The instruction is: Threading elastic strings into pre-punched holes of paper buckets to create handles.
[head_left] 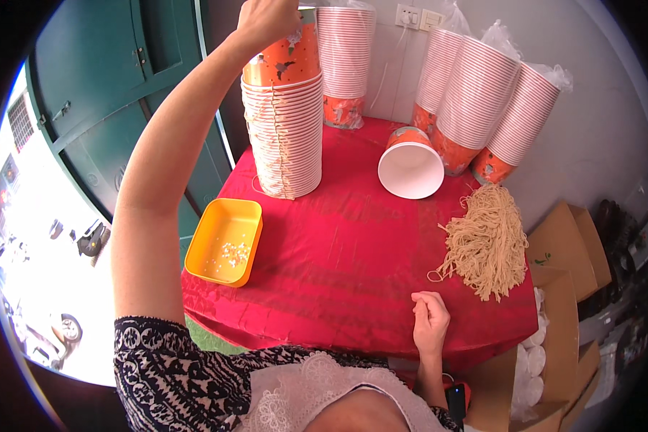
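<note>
I have my left hand (266, 20) raised high over the far left of the table, fingers curled down onto the rim of an orange paper cup (284, 57) that sits atop a tall stack of nested cups (284, 137). The cup looks light and thin-walled, so I judge it will dent under a hard squeeze; the rolled rim is the stiffest place to take it, and the printed wall below is probably a little slick. A thin string runs down the side of that stack.

My right hand (430, 320) rests at the near edge of the red tablecloth (338, 245), thumb and forefinger pressed together; they may be pinching a strand, but I cannot tell at this size. Just beyond it lies a loose bundle of tan strings (486, 241), soft and limp.

A single cup lying on its side (410, 167) shows its white inside. Behind it lean plastic-bagged sleeves of cups (482, 101), white-ribbed with orange bases. A yellow tray (225, 241) holding pale scraps sits at the table's left edge. Brown cartons (565, 252) stand on the right, one bearing a small green mark.
</note>
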Demonstrator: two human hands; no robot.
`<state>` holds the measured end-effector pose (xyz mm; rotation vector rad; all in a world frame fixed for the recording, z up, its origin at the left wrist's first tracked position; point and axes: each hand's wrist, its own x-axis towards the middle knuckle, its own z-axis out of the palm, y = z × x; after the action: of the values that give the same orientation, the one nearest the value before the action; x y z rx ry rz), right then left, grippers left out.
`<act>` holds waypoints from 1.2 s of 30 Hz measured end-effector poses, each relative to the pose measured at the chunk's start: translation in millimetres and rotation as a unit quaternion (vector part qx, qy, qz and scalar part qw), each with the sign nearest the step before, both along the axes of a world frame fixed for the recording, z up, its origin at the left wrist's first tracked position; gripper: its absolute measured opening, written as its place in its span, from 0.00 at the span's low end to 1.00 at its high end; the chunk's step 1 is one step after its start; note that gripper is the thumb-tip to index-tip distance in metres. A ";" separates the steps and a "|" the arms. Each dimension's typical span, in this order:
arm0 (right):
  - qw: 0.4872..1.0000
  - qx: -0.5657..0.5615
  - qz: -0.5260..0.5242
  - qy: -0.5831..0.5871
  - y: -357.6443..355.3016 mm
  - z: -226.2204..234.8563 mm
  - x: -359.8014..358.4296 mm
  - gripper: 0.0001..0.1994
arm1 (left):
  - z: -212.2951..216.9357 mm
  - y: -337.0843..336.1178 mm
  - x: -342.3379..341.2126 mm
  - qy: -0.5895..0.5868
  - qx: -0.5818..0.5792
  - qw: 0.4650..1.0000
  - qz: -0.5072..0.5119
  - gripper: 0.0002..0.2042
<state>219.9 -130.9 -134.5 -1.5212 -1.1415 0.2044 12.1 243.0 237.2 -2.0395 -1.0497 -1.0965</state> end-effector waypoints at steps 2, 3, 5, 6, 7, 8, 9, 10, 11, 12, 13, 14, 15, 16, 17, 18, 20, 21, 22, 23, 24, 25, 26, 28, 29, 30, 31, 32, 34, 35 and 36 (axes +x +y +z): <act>1.000 0.001 0.001 0.001 0.0 -1.0 -0.2 0.06 | -1.9 -1.7 -1.1 0.006 0.003 1.000 0.003 0.08; 1.000 0.000 0.002 0.001 0.1 -1.1 -0.6 0.06 | -4.4 -3.5 -0.5 0.014 0.006 1.000 0.009 0.08; 1.000 0.000 0.002 0.003 0.3 -0.9 -1.7 0.05 | -9.8 -7.2 1.2 0.023 0.009 1.000 0.017 0.09; 1.000 -0.001 0.002 0.003 -0.5 -0.5 -1.8 0.05 | -12.9 -8.1 3.0 0.004 0.014 1.000 0.012 0.08; 1.000 0.003 0.003 0.000 -1.1 0.0 -1.7 0.05 | -15.6 -9.1 4.1 -0.015 0.019 1.000 0.008 0.08; 1.000 0.007 0.003 -0.003 -1.9 0.4 -1.7 0.06 | -17.6 -10.3 4.5 -0.014 0.018 1.000 0.007 0.08; 1.000 0.007 0.003 -0.002 -1.8 0.0 -1.1 0.06 | -19.0 -10.4 5.7 -0.020 0.033 0.999 -0.008 0.08; 1.000 0.008 0.005 -0.004 -1.6 -0.7 -0.3 0.06 | -20.6 -10.9 7.4 -0.026 0.048 0.998 -0.024 0.07; 1.000 0.008 0.007 -0.006 -1.9 -1.6 -0.3 0.06 | -22.3 -7.5 7.3 -0.025 0.048 0.998 -0.024 0.07; 1.000 0.008 0.006 -0.005 -1.9 -2.8 0.1 0.06 | -23.0 -4.3 6.8 -0.015 0.086 0.996 -0.014 0.07; 1.000 0.012 0.018 -0.003 -1.4 -4.3 0.9 0.06 | -24.4 -1.9 5.6 -0.005 0.123 0.992 -0.004 0.08; 1.000 0.015 0.023 0.000 -1.2 -6.0 2.5 0.06 | -27.8 3.4 7.3 -0.004 0.123 0.992 -0.012 0.08; 1.000 0.016 0.015 0.002 -0.7 -7.5 3.1 0.06 | -31.5 8.2 6.5 0.011 0.118 0.993 0.015 0.09; 0.999 0.029 0.033 0.001 1.3 -8.5 4.0 0.06 | -34.9 8.2 6.5 0.025 0.111 0.993 0.043 0.11; 0.998 0.042 0.050 0.000 2.2 -7.4 4.4 0.07 | -43.1 7.1 5.7 0.003 0.067 0.997 0.027 0.15; 0.997 0.037 0.062 0.002 0.9 -2.0 5.3 0.06 | -55.0 -2.6 13.9 -0.020 0.123 0.992 0.020 0.17; 0.997 0.033 0.064 -0.005 -2.6 8.5 11.5 0.06 | -78.9 -24.1 30.5 -0.059 0.207 0.975 -0.060 0.13; 0.996 0.029 0.078 -0.010 -2.1 12.6 13.3 0.06 | -92.5 -34.4 35.4 -0.055 0.193 0.975 -0.101 0.11; 0.996 0.031 0.078 -0.034 -1.0 17.1 18.2 0.06 | -109.0 -41.4 41.0 -0.051 0.175 0.973 -0.141 0.10; 0.996 0.023 0.075 -0.038 1.4 20.5 24.0 0.06 | -126.1 -44.7 47.7 -0.031 0.072 0.981 -0.175 0.08; 0.996 0.013 0.073 -0.042 4.6 23.5 29.8 0.06 | -146.0 -47.8 59.5 -0.019 -0.042 0.985 -0.164 0.06; 0.995 0.009 0.077 -0.057 9.2 30.7 32.4 0.06 | -166.1 -44.5 65.9 -0.017 -0.098 0.977 -0.189 0.08; 0.995 0.006 0.070 -0.067 11.6 33.8 39.0 0.06 | -185.8 -45.1 84.0 -0.023 -0.184 0.967 -0.173 0.10; 0.993 0.009 0.075 -0.096 25.9 34.5 49.6 0.06 | -230.3 -30.2 97.3 -0.019 -0.247 0.946 -0.209 0.13; 0.993 0.007 0.071 -0.097 32.1 35.9 55.2 0.06 | -247.7 -26.5 108.2 -0.036 -0.278 0.936 -0.211 0.14; 0.993 -0.010 0.070 -0.095 38.2 37.9 59.8 0.07 | -262.4 -25.0 118.7 -0.053 -0.309 0.926 -0.212 0.15; 0.993 -0.026 0.071 -0.094 43.5 40.1 63.0 0.07 | -273.7 -22.8 125.8 -0.073 -0.332 0.918 -0.203 0.17; 0.994 -0.038 0.070 -0.076 47.6 41.4 63.4 0.08 | -284.5 -20.4 131.7 -0.095 -0.355 0.910 -0.194 0.18; 0.992 -0.035 0.081 -0.092 49.6 41.1 66.4 0.08 | -301.6 -18.4 147.0 -0.139 -0.389 0.892 -0.181 0.20; 0.989 -0.028 0.080 -0.119 47.3 43.9 65.5 0.08 | -307.6 -17.0 155.4 -0.140 -0.388 0.892 -0.185 0.20; 0.988 -0.025 0.088 -0.124 45.7 43.2 66.0 0.08 | -311.0 -16.9 162.5 -0.155 -0.397 0.888 -0.172 0.21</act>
<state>285.9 -85.3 -91.4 -1.5201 -1.4814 0.1669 174.6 226.1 -73.8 -2.8449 -1.5168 -1.3423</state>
